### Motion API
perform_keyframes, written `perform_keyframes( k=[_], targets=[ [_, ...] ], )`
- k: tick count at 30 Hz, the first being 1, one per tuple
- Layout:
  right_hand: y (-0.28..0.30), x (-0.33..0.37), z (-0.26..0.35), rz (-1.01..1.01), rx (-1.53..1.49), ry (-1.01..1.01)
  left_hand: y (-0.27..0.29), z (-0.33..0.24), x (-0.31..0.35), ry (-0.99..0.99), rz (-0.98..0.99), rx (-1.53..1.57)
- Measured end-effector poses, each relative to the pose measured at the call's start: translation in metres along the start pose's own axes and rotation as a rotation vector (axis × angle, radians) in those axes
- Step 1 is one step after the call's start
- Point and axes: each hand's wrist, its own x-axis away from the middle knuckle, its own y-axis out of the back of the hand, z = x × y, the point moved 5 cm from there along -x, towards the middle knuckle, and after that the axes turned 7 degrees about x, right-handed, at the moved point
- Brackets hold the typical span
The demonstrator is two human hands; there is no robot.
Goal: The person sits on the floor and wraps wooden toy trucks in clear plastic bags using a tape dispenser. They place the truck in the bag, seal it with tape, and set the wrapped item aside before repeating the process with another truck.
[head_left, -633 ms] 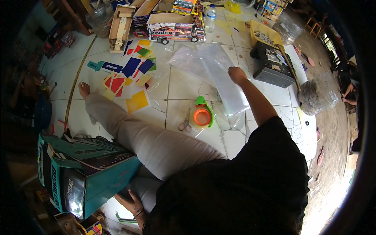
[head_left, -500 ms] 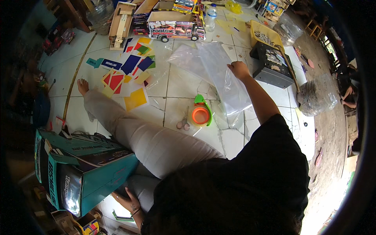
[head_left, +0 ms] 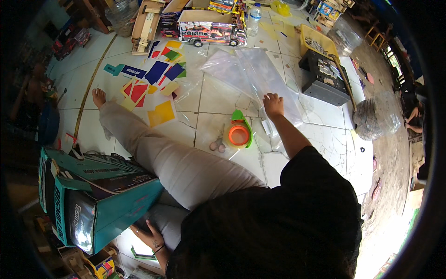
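My right hand [head_left: 274, 105] reaches over clear plastic sheets [head_left: 260, 69] lying on the tiled floor. Its fingers are apart and slightly bent, and I cannot tell if they touch the plastic. Low on the left, my left hand [head_left: 152, 239] is beside my folded leg, under the edge of a teal truck-like box [head_left: 123, 204]. The left thumb and fingers look spread, their tips partly hidden. A tape roll with an orange core [head_left: 239, 135] sits in a green dispenser [head_left: 239, 115], near the right hand. Scissors [head_left: 217, 146] lie just left of it.
Colored paper pieces [head_left: 155, 73] are scattered beyond my outstretched leg. Box-bodied toy trucks [head_left: 209, 31] and a water bottle [head_left: 254, 19] stand at the far side. A black box [head_left: 324, 76], a yellow basin [head_left: 317, 38] and a filled plastic bag [head_left: 378, 116] are to the right.
My right hand has drawn back toward me over the plastic, and its closed fingers have spread. The left hand stays by the teal box.
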Motion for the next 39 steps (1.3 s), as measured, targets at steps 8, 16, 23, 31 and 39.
perform_keyframes(
  k=[8,16,23,31,39],
  targets=[
    [0.068,-0.015,-0.025,-0.262,-0.381,-0.112,-0.001,0.005,0.002,0.024,-0.019,0.033],
    [0.124,-0.076,-0.062,-0.069,0.065,0.133,0.0,-0.004,0.0,-0.048,-0.039,0.129],
    [0.072,-0.07,-0.119,-0.126,0.097,-0.351,-0.003,0.004,-0.001,0.003,-0.02,0.169],
    [0.04,-0.04,-0.07,-0.045,0.113,-0.281,-0.001,0.001,0.0,0.057,0.03,0.083],
    [0.08,-0.107,-0.11,-0.25,0.037,-0.132,-0.002,0.008,-0.001,0.054,0.043,-0.114]
  ],
)
